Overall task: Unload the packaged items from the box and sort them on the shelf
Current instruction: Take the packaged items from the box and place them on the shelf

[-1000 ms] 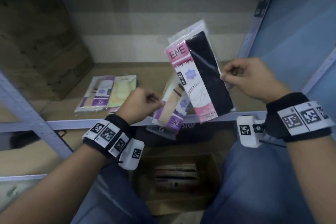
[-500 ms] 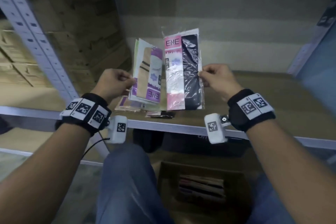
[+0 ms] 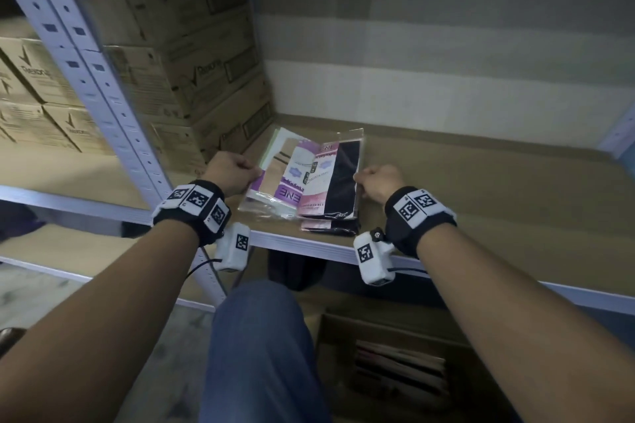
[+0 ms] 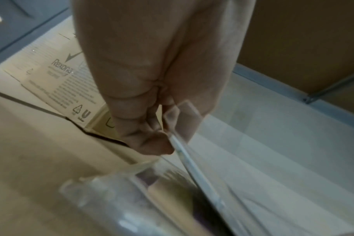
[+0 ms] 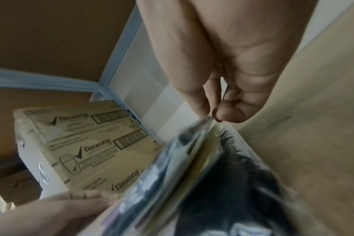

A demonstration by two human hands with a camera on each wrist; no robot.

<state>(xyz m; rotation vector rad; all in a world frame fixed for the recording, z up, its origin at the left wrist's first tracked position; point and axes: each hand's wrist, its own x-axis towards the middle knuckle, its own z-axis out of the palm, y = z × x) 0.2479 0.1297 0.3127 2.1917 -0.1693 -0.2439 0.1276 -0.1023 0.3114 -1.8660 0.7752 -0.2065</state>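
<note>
Nearest, below the shelf's front edge (image 3: 309,245): open cardboard box (image 3: 388,371) on the floor, several flat packets (image 3: 400,366) still stacked inside. Judged stage: unloading partly done, box not yet emptied.

Above the front edge, on the shelf board: left hand (image 3: 231,171) and right hand (image 3: 378,182), both low over the board, wrists just past the edge, backs of the hands uppermost, knuckles bent.

Left hand, fingers (image 4: 152,142) clamped together on the left margin of the purple-labelled packet (image 3: 280,170), beige contents visible through clear film. Right hand, thumb and fingers (image 5: 228,114) pinched on the right margin of the pink-labelled packet (image 3: 331,178), black contents. Pink-labelled packet overlapping the right side of the purple-labelled one; both tilted flat, near or on the board. Whether either already rests fully on what lies beneath, not determinable.

Beneath these, toward the front edge: ends of further packets (image 3: 326,227) lying flat on the board, pink and black showing, plus clear film under the purple-labelled packet. Judged: two piles forming side by side by label colour, current pair about to join them; release still to come.

Left of the packets, farther from the edge: stacked brown cartons (image 3: 192,79) printed "Rexona", against the shelf's left upright (image 3: 103,93). Farthest: striped back wall (image 3: 446,79) behind the board.
</note>
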